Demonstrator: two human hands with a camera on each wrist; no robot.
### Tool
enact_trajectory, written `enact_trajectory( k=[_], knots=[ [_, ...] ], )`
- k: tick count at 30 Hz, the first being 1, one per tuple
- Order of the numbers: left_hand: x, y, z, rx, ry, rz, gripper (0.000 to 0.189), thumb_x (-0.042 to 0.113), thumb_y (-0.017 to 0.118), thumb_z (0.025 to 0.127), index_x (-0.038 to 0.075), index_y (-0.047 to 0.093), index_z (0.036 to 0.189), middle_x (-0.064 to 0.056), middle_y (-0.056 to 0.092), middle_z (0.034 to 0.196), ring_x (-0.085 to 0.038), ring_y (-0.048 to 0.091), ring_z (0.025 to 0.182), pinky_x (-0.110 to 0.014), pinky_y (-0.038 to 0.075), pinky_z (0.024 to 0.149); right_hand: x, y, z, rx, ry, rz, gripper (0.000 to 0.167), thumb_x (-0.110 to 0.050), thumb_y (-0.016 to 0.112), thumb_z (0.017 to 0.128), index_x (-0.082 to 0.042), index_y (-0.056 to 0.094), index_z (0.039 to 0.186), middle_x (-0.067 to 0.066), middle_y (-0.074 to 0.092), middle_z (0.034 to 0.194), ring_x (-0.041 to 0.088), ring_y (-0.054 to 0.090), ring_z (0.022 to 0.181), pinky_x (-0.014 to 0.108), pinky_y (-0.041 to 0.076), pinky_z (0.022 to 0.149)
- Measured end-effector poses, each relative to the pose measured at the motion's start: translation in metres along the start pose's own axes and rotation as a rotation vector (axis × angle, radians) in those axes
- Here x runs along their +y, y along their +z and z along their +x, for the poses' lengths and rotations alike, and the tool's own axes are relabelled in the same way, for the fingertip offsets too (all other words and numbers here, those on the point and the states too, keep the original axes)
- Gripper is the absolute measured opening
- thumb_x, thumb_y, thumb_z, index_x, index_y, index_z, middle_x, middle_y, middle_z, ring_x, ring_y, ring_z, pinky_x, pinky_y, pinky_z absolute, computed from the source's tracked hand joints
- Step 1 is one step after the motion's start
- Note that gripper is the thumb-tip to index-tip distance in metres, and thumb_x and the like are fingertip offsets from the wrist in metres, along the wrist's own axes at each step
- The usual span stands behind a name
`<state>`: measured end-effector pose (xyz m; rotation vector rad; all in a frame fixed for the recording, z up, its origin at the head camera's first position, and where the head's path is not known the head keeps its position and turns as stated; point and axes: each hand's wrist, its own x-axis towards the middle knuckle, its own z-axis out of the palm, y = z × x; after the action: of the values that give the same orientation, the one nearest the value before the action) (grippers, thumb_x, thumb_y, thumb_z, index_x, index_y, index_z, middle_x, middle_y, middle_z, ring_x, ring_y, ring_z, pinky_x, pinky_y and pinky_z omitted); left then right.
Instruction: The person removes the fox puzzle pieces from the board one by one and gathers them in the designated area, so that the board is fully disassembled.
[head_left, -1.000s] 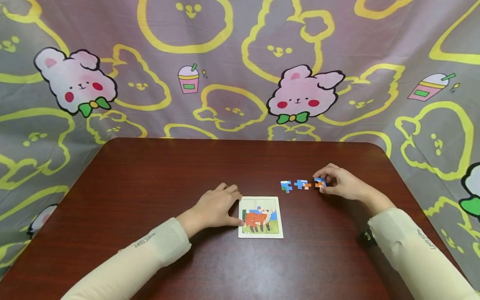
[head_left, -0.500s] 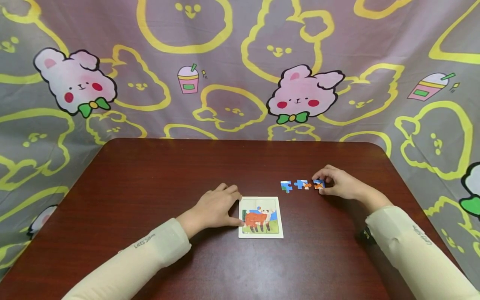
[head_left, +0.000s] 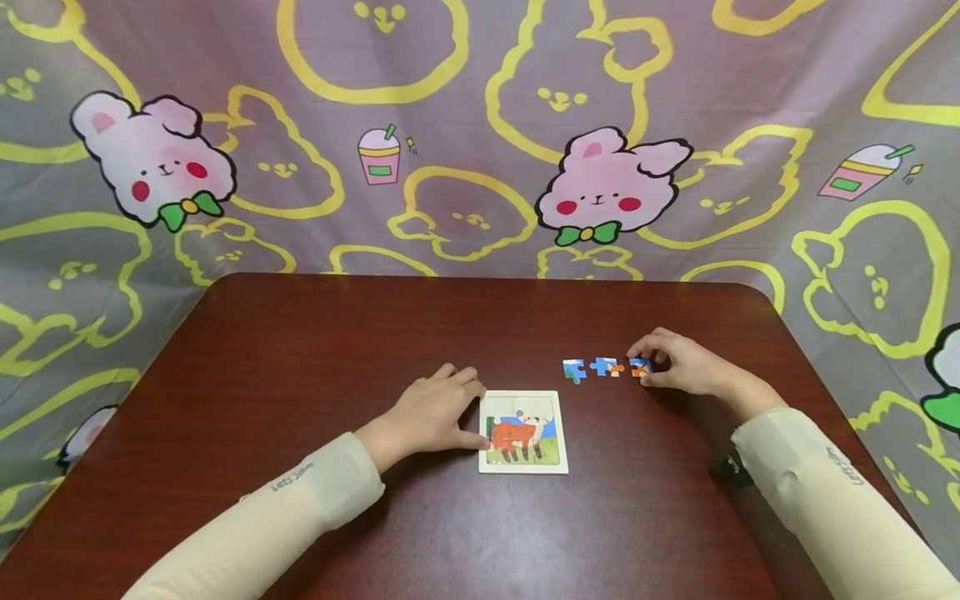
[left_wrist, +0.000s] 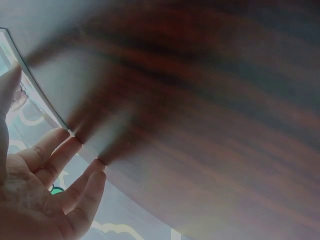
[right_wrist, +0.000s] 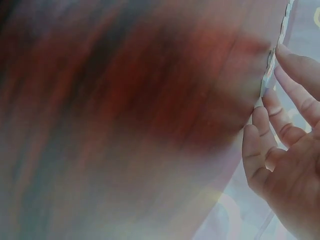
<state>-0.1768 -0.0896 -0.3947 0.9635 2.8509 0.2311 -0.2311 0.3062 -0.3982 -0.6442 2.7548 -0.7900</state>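
Observation:
A square jigsaw puzzle board point(head_left: 561, 425) with a pale frame lies on the table, showing an orange animal on green and blue, its upper strip bare and cream. My left hand point(head_left: 433, 415) rests along its left side, thumb on the frame's edge and fingertips by the top left corner. Behind and to the right, three puzzle pieces form a row: a blue and green one point(head_left: 573, 369), a blue and orange middle piece point(head_left: 604, 367), and a right-hand puzzle piece point(head_left: 640, 367). My right hand point(head_left: 686, 364) pinches this last piece between thumb and fingers, flat on the table.
The dark red-brown wooden table point(head_left: 360, 325) has rounded far corners. A grey cloth curtain point(head_left: 465, 125) with yellow outlines and pink rabbits hangs close round its back and sides.
The right-hand puzzle piece and my right hand shift slightly left, then slightly back right. My left hand stays at the board. The whole head view drifts a little.

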Motion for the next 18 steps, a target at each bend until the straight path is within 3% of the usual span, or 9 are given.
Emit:
enact_trajectory(
  k=[10,18],
  knots=[
    [-0.001,0.000,0.001,-0.008,-0.002,0.004,0.068,0.062,0.078,0.074,0.016,0.066,0.123,0.003,0.059,0.117,-0.022,0.054,0.108,-0.039,0.052,0.070,-0.010,0.001,-0.002,0.050,-0.058,-0.029,0.030,-0.009,0.079,0.084,-0.005,0.068,0.111,0.010,0.058,0.101,0.023,0.059,0.090,0.038,0.051,0.081],
    [0.001,-0.001,0.002,-0.018,-0.011,0.002,0.068,0.062,0.078,0.074,0.016,0.067,0.122,0.004,0.059,0.114,-0.022,0.054,0.107,-0.038,0.052,0.069,-0.033,0.007,0.000,0.054,-0.112,-0.024,0.029,-0.008,0.077,0.085,-0.005,0.068,0.112,0.009,0.060,0.101,0.023,0.057,0.088,0.036,0.049,0.076]
  ],
)
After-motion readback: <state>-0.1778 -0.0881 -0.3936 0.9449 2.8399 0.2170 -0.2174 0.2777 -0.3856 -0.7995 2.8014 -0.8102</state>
